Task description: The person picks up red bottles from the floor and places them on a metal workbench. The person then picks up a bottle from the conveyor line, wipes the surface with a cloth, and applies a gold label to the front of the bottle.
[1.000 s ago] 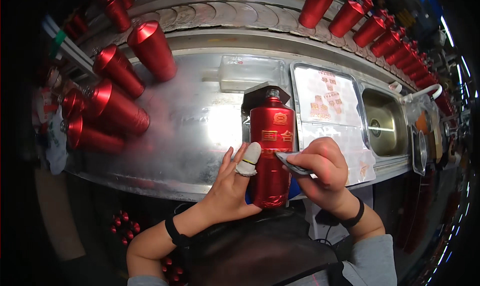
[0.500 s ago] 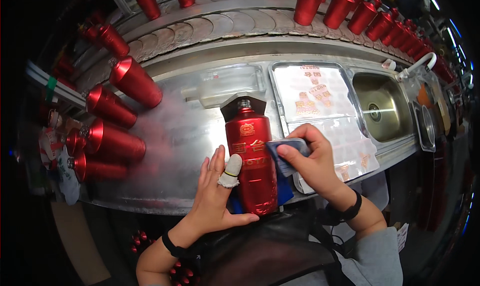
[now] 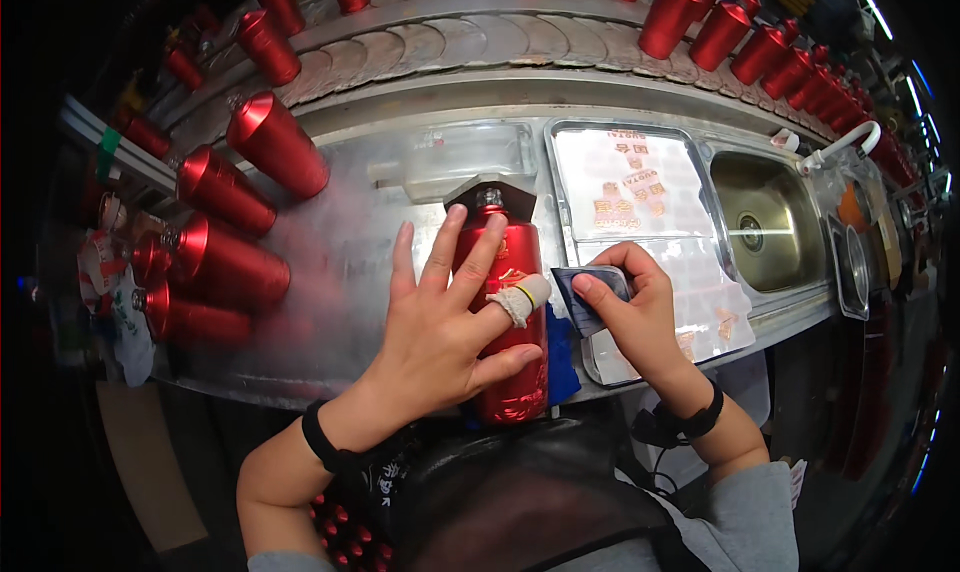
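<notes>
Currently, the red bottle (image 3: 520, 387) lies at the near edge of the table (image 3: 345, 302), its neck pointing away from the person. The left hand (image 3: 440, 332) has its grip spread wide across the bottle's face (one finger wears a pale cover (image 3: 538, 290)). The right hand (image 3: 642, 312) pinches a dark flat pad (image 3: 588, 318) just beside the bottle.

2 hands (image 3: 435, 340), 2 wristbands (image 3: 319, 438); 1 sink (image 3: 778, 204), 1 faucet (image 3: 838, 150)
</notes>
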`<state>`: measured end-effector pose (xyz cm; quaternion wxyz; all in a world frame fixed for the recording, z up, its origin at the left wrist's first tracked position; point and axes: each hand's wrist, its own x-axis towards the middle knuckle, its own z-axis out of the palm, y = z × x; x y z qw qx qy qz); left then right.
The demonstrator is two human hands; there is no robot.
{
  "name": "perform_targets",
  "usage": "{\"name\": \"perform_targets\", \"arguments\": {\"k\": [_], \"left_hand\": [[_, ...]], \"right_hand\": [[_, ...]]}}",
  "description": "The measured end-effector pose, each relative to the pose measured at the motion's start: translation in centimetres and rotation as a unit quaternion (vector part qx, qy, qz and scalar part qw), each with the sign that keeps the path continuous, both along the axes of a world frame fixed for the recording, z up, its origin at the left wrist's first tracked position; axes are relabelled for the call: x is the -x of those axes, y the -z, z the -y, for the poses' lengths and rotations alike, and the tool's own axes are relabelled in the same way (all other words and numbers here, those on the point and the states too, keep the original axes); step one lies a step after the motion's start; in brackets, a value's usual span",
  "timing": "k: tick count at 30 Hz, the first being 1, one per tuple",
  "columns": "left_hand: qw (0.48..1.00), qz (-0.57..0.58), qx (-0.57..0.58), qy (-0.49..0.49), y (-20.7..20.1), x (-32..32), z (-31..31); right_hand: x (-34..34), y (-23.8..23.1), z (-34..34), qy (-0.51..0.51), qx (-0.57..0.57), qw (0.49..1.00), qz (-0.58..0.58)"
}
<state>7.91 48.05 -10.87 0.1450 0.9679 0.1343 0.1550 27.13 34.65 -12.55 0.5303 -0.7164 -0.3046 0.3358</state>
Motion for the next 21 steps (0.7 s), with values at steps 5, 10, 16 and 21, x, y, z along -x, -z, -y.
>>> {"name": "perform_targets", "arguments": {"k": [5, 10, 16, 21], "left_hand": [[1.0, -0.005, 0.029, -0.004, 0.5, 1.2, 1.0], [0.994, 0.028, 0.099, -0.046, 3.0, 4.0, 2.6], [0.974, 0.133, 0.158, -0.092, 4.9, 6.0, 3.2], [0.972, 0.151, 0.17, -0.056, 5.1, 5.9, 2.7]], "right_hand": [[1.0, -1.3, 0.4, -0.014, -0.028, 0.999, 0.024], [2.3, -2.0, 0.0, -0.07, -0.037, 0.997, 0.016], [0.3, -0.3, 1.6, 0.02, 0.024, 0.999, 0.04], [1.5, -0.1, 1.2, -0.064, 0.038, 0.995, 0.06]]}}
